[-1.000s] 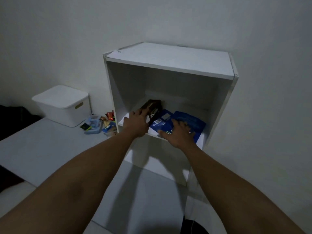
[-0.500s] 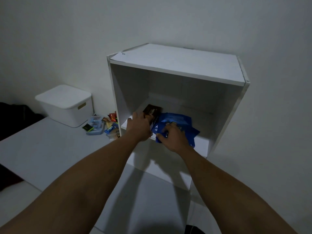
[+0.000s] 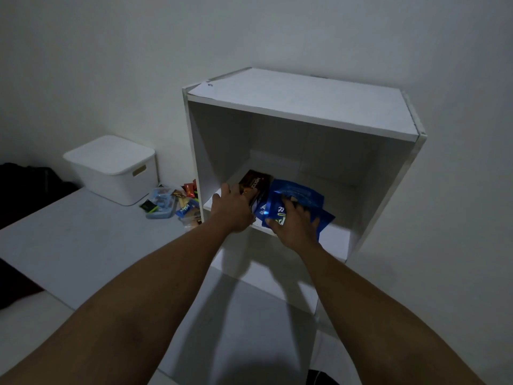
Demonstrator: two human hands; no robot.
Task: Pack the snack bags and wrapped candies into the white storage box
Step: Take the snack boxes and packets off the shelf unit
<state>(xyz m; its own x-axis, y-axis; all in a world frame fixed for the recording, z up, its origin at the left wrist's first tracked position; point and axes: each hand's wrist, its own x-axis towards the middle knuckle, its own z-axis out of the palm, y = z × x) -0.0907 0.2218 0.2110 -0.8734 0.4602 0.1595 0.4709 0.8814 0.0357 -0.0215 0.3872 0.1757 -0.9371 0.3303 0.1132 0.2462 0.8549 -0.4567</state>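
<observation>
- Reaching with both arms into the open white shelf unit (image 3: 302,107), we find the job barely begun: the snacks we want lie on its inner shelf, well apart from the box meant to hold them.
- To the left spreads the white surface (image 3: 83,245), which carries the box and the loose sweets.
- At the far end of that surface, against the wall, the white storage box (image 3: 111,168) stands with its lid on. Nothing shows as packed, and we judge that the lid must come off before anything goes in.
- At the shelf's front edge the blue snack bags (image 3: 299,195) lie bunched and overlapping. Our right hand (image 3: 294,226) has its fingers curled into them, pinching the crumpled foil.
- Just left of them and touching them, the brown snack pack (image 3: 254,183) lies flat. Our left hand (image 3: 233,209) covers its near end with the thumb spread. The back of the hand hides the fingers, so we cannot tell whether it grips the pack or merely rests on it.
- Between the box and the shelf unit, the wrapped candies (image 3: 188,190) sit in a small heap beside a clear plastic tub (image 3: 161,202), none of them gathered. By our reckoning nearly everything remains: carrying the bags across, opening the box and loading the bags and sweets.
</observation>
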